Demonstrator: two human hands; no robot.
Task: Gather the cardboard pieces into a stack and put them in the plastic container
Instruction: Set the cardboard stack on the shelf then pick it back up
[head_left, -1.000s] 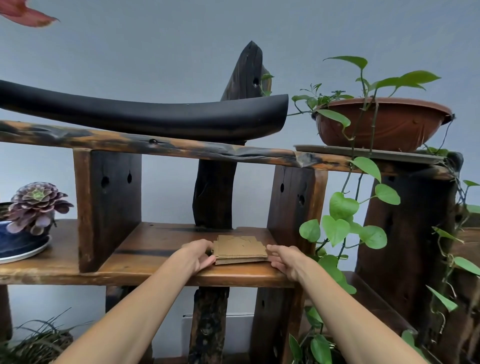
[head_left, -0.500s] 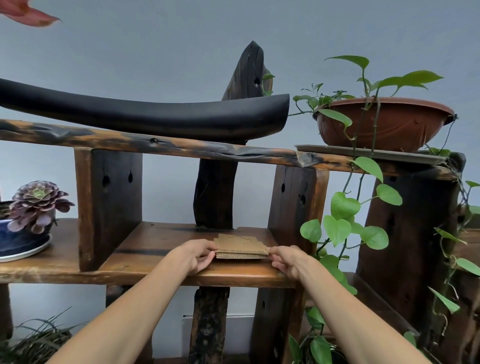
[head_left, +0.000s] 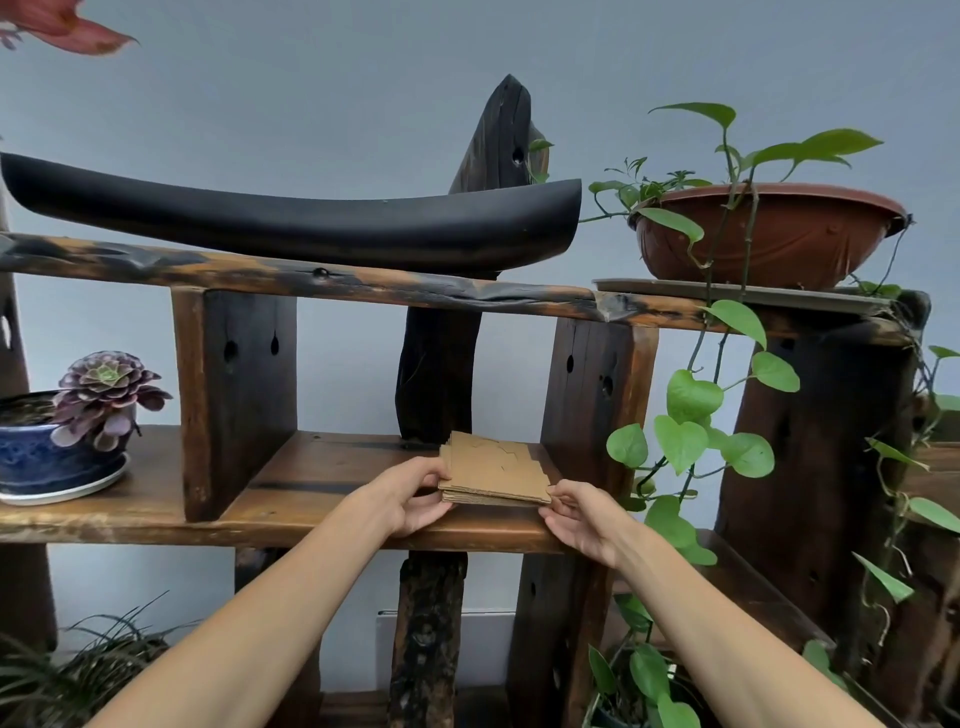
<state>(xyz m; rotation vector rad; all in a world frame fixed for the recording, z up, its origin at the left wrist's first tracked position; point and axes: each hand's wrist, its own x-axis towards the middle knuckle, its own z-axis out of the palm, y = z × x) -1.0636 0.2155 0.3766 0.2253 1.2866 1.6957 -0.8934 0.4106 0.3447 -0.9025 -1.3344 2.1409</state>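
A stack of brown cardboard pieces (head_left: 493, 470) with uneven edges sits on the middle wooden shelf (head_left: 322, 512). My left hand (head_left: 408, 496) grips the stack's left side, thumb on top and fingers under it. At the stack's front right corner, my right hand (head_left: 576, 512) pinches it. The front edge of the stack looks slightly raised off the shelf. No plastic container is in view.
Dark wooden uprights (head_left: 236, 400) flank the shelf bay. A long black curved piece (head_left: 311, 221) lies on the upper shelf. A brown pot with a trailing vine (head_left: 763, 234) stands at the upper right, its leaves (head_left: 691, 431) hanging beside my right hand. A blue potted succulent (head_left: 67, 436) sits at the left.
Both hands have closed in on the stack from its sides. Its front edge has tipped up slightly off the shelf.
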